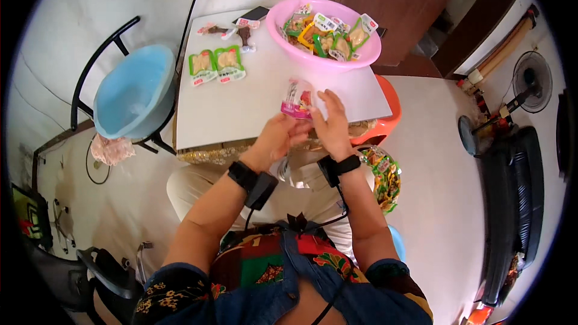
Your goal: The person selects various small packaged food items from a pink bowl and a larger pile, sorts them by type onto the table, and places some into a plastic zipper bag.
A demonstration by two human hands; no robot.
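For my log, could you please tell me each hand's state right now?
Left hand: at the pink packet's lower edge; grip unclear.
Right hand: open, beside the packet.

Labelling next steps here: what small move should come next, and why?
I'd probably shift the pink packet left, toward the two green packets: the left hand is at its lower edge, the right hand is open by its right side, and the green pair lies side by side on the white tabletop.

The white tabletop (241, 111) carried a pink plastic basin (325, 64), two green-edged food packets (203, 66), two dark drumstick packs (244, 35) and a flat black object (259, 12)
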